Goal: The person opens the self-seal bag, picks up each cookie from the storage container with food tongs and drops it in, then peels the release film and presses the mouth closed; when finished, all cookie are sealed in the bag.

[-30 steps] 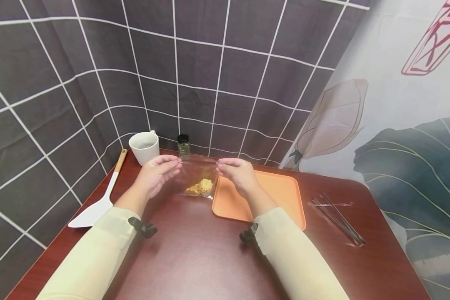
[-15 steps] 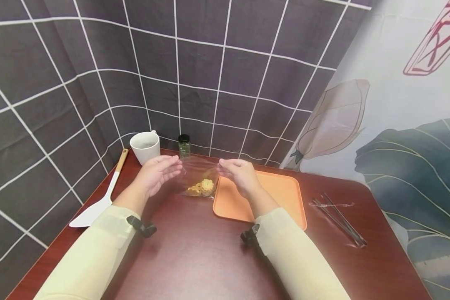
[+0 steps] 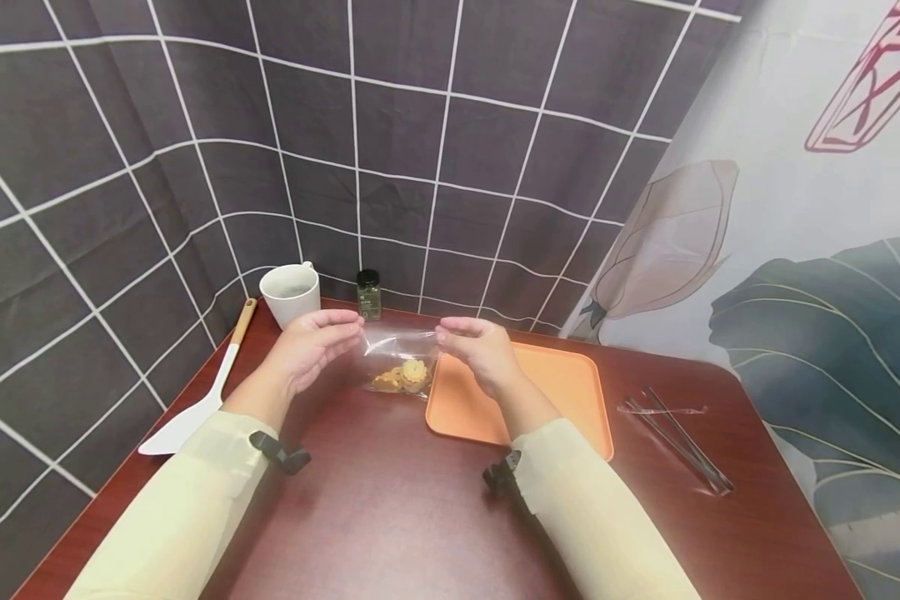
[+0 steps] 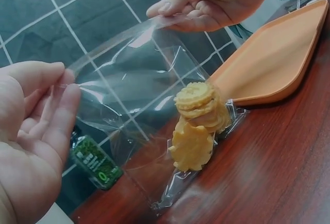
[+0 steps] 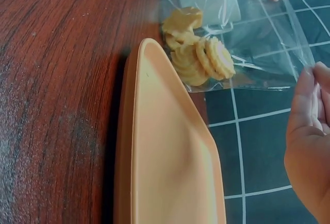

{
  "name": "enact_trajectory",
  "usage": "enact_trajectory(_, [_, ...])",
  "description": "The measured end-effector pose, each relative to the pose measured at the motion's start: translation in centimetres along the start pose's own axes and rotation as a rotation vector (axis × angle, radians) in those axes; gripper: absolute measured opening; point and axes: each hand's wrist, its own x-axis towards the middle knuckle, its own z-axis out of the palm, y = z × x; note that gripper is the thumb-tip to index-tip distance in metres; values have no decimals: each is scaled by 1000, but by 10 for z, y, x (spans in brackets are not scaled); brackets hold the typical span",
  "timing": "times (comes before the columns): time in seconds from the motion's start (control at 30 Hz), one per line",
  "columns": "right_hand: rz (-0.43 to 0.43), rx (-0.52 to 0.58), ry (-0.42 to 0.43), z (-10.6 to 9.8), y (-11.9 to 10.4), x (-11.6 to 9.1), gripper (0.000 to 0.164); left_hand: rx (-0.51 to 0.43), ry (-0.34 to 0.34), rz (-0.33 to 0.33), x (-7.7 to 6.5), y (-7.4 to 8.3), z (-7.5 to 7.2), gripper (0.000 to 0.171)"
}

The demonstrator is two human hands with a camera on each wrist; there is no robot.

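Note:
A clear plastic bag (image 3: 393, 342) with several yellow scalloped cookies (image 4: 191, 147) in its bottom hangs upright between my two hands. Thumb and fingertips of my left hand (image 3: 311, 346) pinch its upper left corner. At the opposite upper corner, my right hand (image 3: 482, 350) pinches the edge between thumb and fingers, as the left wrist view shows. The film is stretched between both hands, and the cookies lie piled toward the side near the orange tray (image 3: 562, 392). The bag's lower edge is close over the dark red table (image 3: 390, 500).
Behind my left hand stand a white mug (image 3: 291, 292) and a small black-capped jar of green flakes (image 3: 369, 296). A white spatula with a wooden handle (image 3: 213, 392) lies at left. Metal tongs in clear wrapping (image 3: 682, 442) lie at right, beyond the tray.
My left fingers straightened and eased off the bag's corner half a second ago, and now pinch it again. The bag's upper film catches more light; the cookies have barely moved.

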Motion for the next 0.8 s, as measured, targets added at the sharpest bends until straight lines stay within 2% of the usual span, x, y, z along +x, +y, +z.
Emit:
enact_trajectory(0.13, [-17, -30, 8, 0, 0, -1, 36, 151, 19, 23, 1, -1, -1, 44])
enact_trajectory(0.27, [-46, -83, 26, 1, 0, -2, 32, 351, 69, 54, 1, -1, -2, 43])
enact_trajectory(0.37, [-70, -146, 59, 1, 2, -2, 30, 459, 101, 80, 0, 0, -2, 38])
enact_trajectory(0.57, [-80, -215, 115, 2, 4, -3, 33, 579, 139, 105, -3, 3, -1, 36])
enact_trajectory(0.8, [-105, -287, 168, 3, 5, -5, 26, 627, 163, 152, -2, 1, -1, 33])
